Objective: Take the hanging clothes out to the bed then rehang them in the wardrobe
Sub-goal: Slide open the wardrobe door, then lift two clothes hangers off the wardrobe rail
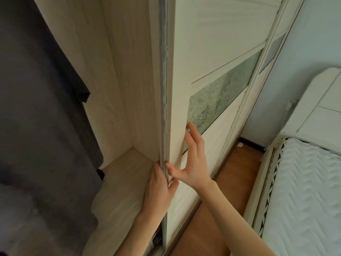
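Observation:
A dark grey garment (40, 115) hangs inside the open wardrobe on the left. The pale sliding wardrobe door (212, 52) stands edge-on in the middle, with a green patterned glass band. My left hand (158, 189) grips the door's leading edge, fingers behind it and thumb in front. My right hand (191, 159) rests flat on the door's front face, fingers straight and pointing up, thumb against the edge. The bed (302, 191) with a white quilted cover lies at the right.
The wardrobe's pale wooden floor shelf (121, 182) lies below the garment. A wooden floor strip (221, 191) runs between wardrobe and bed. A white headboard (317, 108) and a pale blue wall (287, 71) stand at the far right.

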